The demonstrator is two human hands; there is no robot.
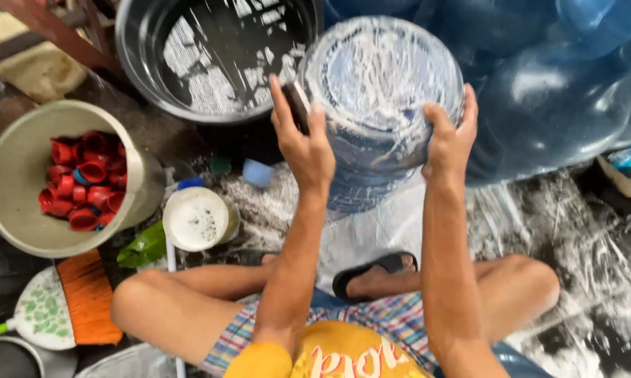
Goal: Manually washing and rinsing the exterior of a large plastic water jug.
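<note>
Water jug, blue and soapy, lay tipped between both hands, right of a beige bucket of red caps. Left hand pressed a dark scrubber against it; right hand gripped its side, fingers curled.

The wet, soapy floor carries a blue water jug, a black tub, a beige bucket and an orange brush.
</note>
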